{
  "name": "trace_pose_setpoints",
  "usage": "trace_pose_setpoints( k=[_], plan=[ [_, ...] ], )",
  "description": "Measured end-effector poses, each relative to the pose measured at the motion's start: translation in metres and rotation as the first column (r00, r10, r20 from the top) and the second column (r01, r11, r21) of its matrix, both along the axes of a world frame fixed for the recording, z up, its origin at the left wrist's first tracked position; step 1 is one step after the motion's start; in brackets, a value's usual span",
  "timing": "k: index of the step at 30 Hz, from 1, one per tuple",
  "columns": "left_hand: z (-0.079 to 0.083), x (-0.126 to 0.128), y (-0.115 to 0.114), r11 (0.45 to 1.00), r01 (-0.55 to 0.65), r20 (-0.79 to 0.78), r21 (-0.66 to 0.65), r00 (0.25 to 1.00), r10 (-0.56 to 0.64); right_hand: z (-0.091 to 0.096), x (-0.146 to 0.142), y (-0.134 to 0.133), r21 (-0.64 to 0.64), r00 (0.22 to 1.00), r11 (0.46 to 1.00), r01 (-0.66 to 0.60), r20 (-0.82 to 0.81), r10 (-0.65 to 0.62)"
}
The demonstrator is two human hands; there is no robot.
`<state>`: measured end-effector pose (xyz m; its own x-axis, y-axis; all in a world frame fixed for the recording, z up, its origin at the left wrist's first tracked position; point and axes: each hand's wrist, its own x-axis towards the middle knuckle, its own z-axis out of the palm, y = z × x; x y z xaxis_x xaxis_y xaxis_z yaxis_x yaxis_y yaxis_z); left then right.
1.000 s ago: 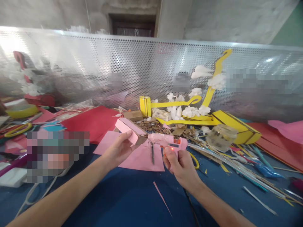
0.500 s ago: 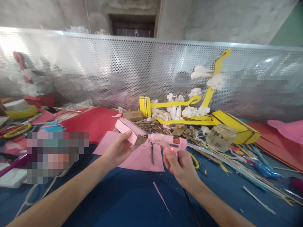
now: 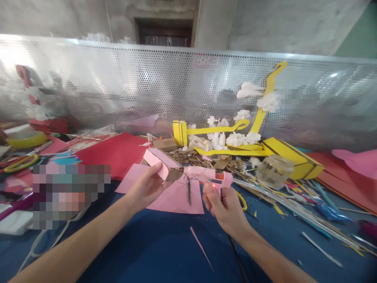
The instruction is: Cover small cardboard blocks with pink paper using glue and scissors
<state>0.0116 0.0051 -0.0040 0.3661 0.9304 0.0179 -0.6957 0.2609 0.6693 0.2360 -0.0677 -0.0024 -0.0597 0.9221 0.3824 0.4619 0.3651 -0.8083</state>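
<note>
Pink glue gun (image 3: 200, 172), one, over the table (image 3: 138, 251), clasped in your right grip (image 3: 225, 208); long axis near-level, nozzle toward nine o'clock. There, your left grip (image 3: 147, 187) pinches one pink-and-brown box (image 3: 167, 160), long axis ten-to-four o'clock.

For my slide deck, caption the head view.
Left hand holds a pink-and-brown box; right hand grips a pink glue gun.

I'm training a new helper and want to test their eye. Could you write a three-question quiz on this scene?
1. Which hand holds the pink, pistol-shaped plastic glue gun?
2. True or false: the see-through round jar is to the right of the glue gun in the picture.
3. Fill in: the left hand holds a rectangular cardboard block faced in ____.

Key: 1. The right hand; 2. True; 3. Pink.
</note>
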Motion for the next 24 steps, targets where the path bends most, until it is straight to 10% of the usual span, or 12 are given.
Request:
trace_pose_setpoints(
  k=[24],
  plan=[
    [-0.0002,0.0007,-0.0002,0.999,-0.027,-0.004,-0.022,1.000,0.027,-0.0025,-0.0012,0.0012,0.018,0.998,0.999,-0.039,-0.042,0.040]
  ],
)
